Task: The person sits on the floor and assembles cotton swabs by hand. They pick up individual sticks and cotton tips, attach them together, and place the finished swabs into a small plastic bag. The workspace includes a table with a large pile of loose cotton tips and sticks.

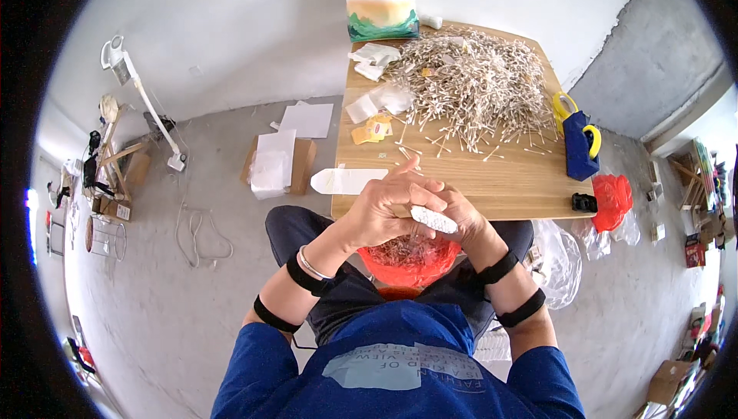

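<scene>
My left hand (380, 207) is closed around a tight bundle of cotton swabs (433, 220), whose white tips show in an oval end. My right hand (470, 227) grips the same bundle from the other side; some of its fingers are hidden. Both hands are over my lap, just off the table's near edge. A flat white paper sleeve (346, 181) with a pointed end lies beside my left hand. Beyond the hands, a large heap of loose cotton swabs (477, 81) covers much of the wooden table (461, 188). Beneath them, a red plastic bag (407, 259) holds more swabs.
Yellow packets (372, 130) and clear plastic bags (392, 98) lie left of the heap. A blue holder (578, 146) with yellow-handled scissors stands at the table's right edge, near a small black object (584, 202). A cardboard box (304, 167) with white sheets is on the floor.
</scene>
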Demonstrator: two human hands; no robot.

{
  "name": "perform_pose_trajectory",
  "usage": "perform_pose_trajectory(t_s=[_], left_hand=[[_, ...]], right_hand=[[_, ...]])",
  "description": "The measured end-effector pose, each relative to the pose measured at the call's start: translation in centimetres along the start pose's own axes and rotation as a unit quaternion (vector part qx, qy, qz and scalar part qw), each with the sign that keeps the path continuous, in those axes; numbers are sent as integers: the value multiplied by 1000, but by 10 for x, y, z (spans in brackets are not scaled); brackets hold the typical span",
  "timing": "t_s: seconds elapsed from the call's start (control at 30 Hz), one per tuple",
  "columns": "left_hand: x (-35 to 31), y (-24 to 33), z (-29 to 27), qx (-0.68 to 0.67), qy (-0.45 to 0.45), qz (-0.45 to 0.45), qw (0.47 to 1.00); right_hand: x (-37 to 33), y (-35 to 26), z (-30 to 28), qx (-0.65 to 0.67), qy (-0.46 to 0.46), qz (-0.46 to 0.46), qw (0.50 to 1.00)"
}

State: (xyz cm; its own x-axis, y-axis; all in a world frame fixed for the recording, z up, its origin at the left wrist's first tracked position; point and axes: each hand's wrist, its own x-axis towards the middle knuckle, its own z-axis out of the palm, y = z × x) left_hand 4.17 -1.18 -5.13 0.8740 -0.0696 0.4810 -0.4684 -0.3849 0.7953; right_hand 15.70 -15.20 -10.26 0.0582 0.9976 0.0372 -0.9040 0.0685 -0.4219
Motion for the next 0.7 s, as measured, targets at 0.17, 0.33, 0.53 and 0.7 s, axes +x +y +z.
perform_pose_trajectory(t_s=[0.17,0.33,0.53,0.7], left_hand=[[2,7,2,-45,-24,-25,998],[3,9,5,-47,-10,-12,999],[4,13,9,-58,27,-43,997],[2,5,12,-42,17,-9,999]], right_hand=[[-4,16,8,-41,124,-12,991],[-6,21,3,-65,146,-12,987],[-8,23,6,-62,136,-49,988],[-9,19,10,-30,125,-34,991]])
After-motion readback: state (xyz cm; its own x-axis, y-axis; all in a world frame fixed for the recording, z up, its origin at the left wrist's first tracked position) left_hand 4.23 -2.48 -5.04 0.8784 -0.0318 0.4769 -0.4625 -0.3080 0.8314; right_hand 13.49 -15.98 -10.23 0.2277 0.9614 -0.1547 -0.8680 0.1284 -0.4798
